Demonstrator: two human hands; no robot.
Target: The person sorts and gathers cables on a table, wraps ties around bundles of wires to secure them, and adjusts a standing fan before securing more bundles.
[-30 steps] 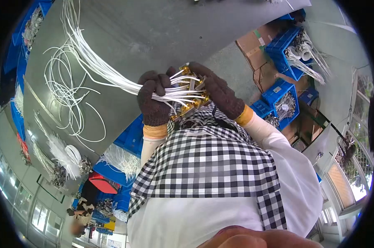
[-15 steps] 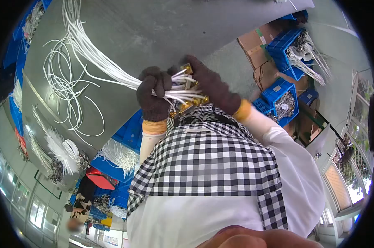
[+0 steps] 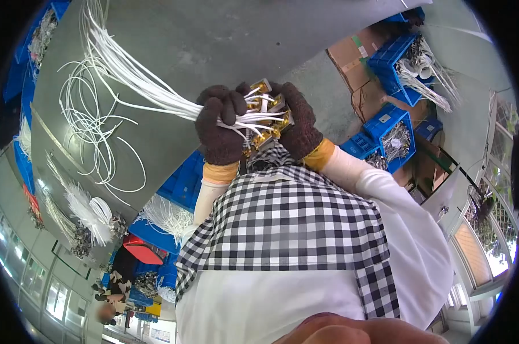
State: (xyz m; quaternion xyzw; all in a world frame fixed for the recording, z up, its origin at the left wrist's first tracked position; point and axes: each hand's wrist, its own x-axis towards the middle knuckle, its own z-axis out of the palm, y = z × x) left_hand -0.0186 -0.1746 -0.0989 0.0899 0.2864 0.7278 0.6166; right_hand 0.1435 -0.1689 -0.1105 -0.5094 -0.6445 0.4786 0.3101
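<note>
My left hand (image 3: 220,129), in a dark brown knit glove with an orange cuff, is closed around a bundle of white wires (image 3: 150,92). The wires trail from it to the upper left across the grey table. At their near ends sit several small parts with yellow tape and metal edges (image 3: 262,137), fanned out between my hands. My right hand (image 3: 298,121), gloved the same way, is curled against the right side of these wire ends, fingers pressed on them. Its fingertips are partly hidden behind the parts.
Loose white wires (image 3: 101,126) lie coiled on the grey table (image 3: 213,40), with more bundles (image 3: 87,212) at its left edge. Blue crates of wires (image 3: 394,69) stand at right beside cardboard (image 3: 351,63). A red bin (image 3: 143,250) and a person (image 3: 115,292) are at lower left.
My right hand has moved down and closer to my left, now curled against the wire ends. The yellow-taped parts are gathered more evenly between both hands.
</note>
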